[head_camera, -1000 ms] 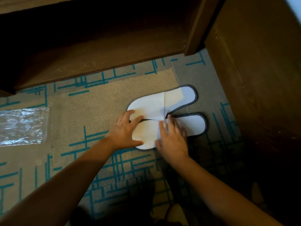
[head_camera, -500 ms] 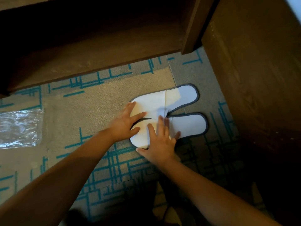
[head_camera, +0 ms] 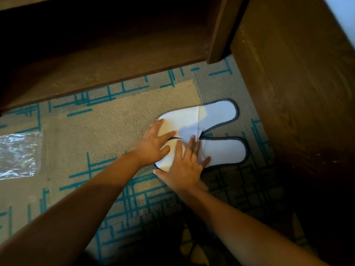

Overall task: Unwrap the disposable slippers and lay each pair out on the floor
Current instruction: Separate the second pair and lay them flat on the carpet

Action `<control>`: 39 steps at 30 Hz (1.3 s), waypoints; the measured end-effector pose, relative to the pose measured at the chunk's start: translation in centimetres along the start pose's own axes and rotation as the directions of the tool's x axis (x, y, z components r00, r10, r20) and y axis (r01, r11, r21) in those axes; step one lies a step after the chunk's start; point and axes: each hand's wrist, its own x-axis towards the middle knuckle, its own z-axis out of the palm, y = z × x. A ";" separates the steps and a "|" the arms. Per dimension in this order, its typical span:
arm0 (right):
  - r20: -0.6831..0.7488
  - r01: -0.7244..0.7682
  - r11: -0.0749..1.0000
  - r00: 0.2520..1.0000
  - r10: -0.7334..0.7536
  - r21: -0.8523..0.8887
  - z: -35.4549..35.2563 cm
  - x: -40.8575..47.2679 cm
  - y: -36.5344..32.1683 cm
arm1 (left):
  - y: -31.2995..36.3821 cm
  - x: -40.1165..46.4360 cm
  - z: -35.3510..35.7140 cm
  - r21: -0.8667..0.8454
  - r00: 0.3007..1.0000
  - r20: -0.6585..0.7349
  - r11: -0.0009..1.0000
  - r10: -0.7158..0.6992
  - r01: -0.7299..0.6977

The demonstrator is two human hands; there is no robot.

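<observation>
We see two white slippers with grey edging lying flat on the patterned carpet (head_camera: 107, 135), toe ends meeting, heels fanned apart toward the wooden cabinet (head_camera: 299, 77). The far slipper (head_camera: 199, 117) has our left hand (head_camera: 153, 144) on its toe end, fingers spread and flat. Our right hand (head_camera: 184, 166) lies open, fingers splayed, pressing on the near slipper (head_camera: 224, 151). An empty plastic wrapper (head_camera: 18, 155) lies well apart at left

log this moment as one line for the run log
left hand flat on toe ends | right hand flat on nearer white grey-trimmed slipper | pair splayed on patterned carpet | clear plastic wrapper left
</observation>
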 end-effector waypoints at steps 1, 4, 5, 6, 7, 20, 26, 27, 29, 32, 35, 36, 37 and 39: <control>-0.004 -0.012 1.000 1.000 0.012 -0.004 0.1 0.1 -0.2 | 0.2 0.0 -0.1 -0.028 1.000 0.000 0.999 -0.017 0.017; 0.005 -0.017 0.999 1.000 0.017 -0.028 0.1 0.3 -0.6 | 0.4 -0.2 -0.9 -0.115 0.999 0.022 0.993 -0.025 0.028; 0.017 -0.003 0.999 1.000 0.003 -0.043 0.1 0.3 -0.5 | 0.3 -0.3 -1.1 -0.138 0.999 0.034 0.990 -0.012 0.017; 0.030 0.019 0.998 0.999 -0.017 -0.061 0.0 0.3 -0.3 | 0.0 -0.4 -1.4 -0.154 0.999 0.038 0.988 0.012 -0.006; 0.043 0.044 0.996 0.998 -0.041 -0.078 -0.1 0.1 0.1 | -0.4 -0.5 -1.6 -0.154 0.998 0.042 0.987 0.040 -0.034; 0.029 0.074 0.997 0.997 -0.073 -0.030 1.3 -3.0 2.7 | -2.8 0.0 -1.7 0.028 0.984 -0.006 0.984 0.178 -0.178; -0.087 0.046 0.990 0.995 -0.058 -0.133 0.6 -3.2 2.3 | -2.8 -0.2 -0.8 0.040 0.980 -0.070 0.982 0.186 -0.184; -0.090 0.046 0.990 0.994 -0.058 -0.130 0.3 -2.9 2.3 | -2.7 -0.2 -0.7 0.040 0.979 -0.080 0.981 0.190 -0.187; 0.018 0.051 0.996 0.999 -0.050 -0.075 0.0 -2.5 2.4 | -2.7 -0.3 -0.6 0.039 0.978 -0.084 0.981 0.193 -0.190; 0.038 0.008 1.000 0.999 -0.008 -0.007 -0.5 -2.2 2.1 | -2.7 -0.1 -0.5 0.030 0.980 -0.078 0.983 0.184 -0.182; 0.021 -0.010 1.000 1.000 0.010 0.018 -0.5 -2.0 2.0 | -2.3 -0.1 -0.4 0.033 0.982 -0.071 0.984 0.174 -0.172; 0.013 -0.017 1.000 1.000 0.017 0.017 -0.5 -2.0 2.1 | -2.3 0.0 -0.3 0.034 0.983 -0.060 0.984 0.175 -0.173; 0.006 -0.027 1.000 1.000 0.027 0.013 -0.6 -1.9 2.3 | -2.2 0.2 -0.2 0.038 0.984 -0.046 0.985 0.172 -0.170; -0.004 -0.046 0.999 0.999 0.046 0.011 -0.7 -1.7 2.6 | -2.1 0.6 -0.2 0.037 0.983 -0.047 0.984 0.179 -0.177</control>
